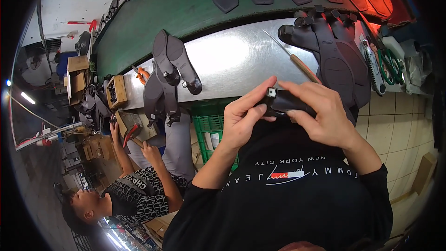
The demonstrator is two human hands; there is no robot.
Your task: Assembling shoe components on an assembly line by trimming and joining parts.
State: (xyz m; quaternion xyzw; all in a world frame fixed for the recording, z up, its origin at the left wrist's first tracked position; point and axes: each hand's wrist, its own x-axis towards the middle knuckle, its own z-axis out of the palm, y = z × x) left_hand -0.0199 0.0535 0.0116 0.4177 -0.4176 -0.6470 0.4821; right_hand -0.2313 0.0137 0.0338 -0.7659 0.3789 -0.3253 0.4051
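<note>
Close to my chest, both hands hold a black heeled shoe sole, its heel turned up and showing a pale square tip. My left hand pinches around the heel end, the thumb below the tip. My right hand grips the other side between thumb and fingers, and its fingertips reach toward the heel. Much of the sole is hidden by the right hand and blends with my black shirt. Just beyond, on the metal bench, an awl with a wooden handle lies beside a pile of dark heeled soles.
More heeled soles overlap at the bench's left, near orange-handled pliers. A box cutter and green scissors lie right. Behind runs a green belt bearing soles. A green crate stands below; a co-worker sits left.
</note>
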